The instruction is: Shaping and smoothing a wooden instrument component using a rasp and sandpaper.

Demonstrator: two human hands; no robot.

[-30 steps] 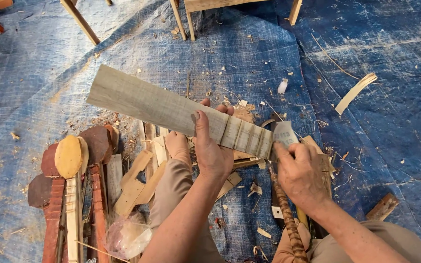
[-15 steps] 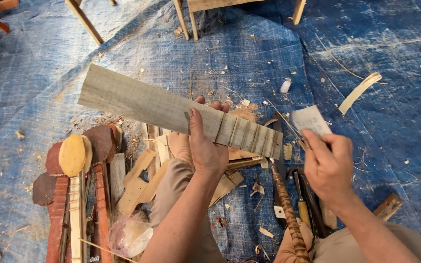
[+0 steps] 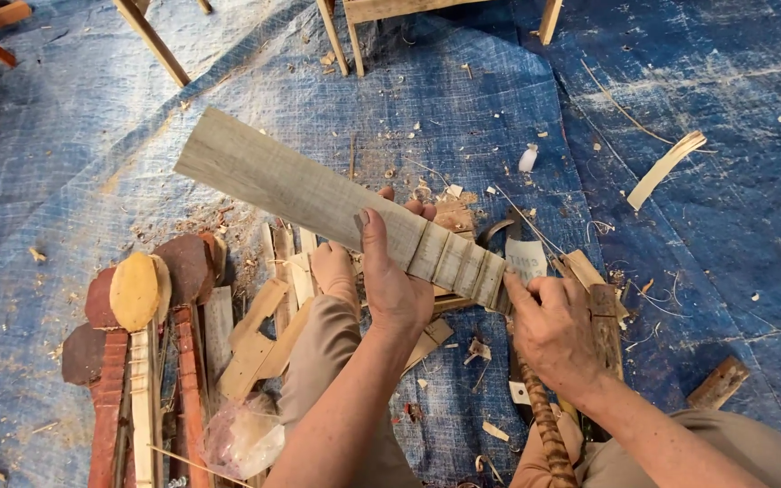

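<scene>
My left hand (image 3: 392, 271) grips a long flat grey-green wooden board (image 3: 291, 190), thumb on top, fingers behind. The board slants from upper left to lower right, with several cross grooves near its right end (image 3: 463, 267). My right hand (image 3: 553, 330) pinches a folded piece of pale sandpaper (image 3: 526, 260) and presses it against the board's grooved right end. Both hands are over my lap, above the blue tarp (image 3: 680, 226).
Carved wooden pieces with round heads (image 3: 133, 298) lie at lower left beside flat wood offcuts (image 3: 255, 334). A twisted wooden stick (image 3: 544, 425) and hand tools (image 3: 603, 325) lie under my right hand. Chair legs (image 3: 151, 41) stand at the top. A curled wood strip (image 3: 662, 170) and shavings dot the tarp.
My right hand, lifted away to the right half a second ago, has come back down with the sandpaper onto the board's right end. The board has tilted slightly steeper.
</scene>
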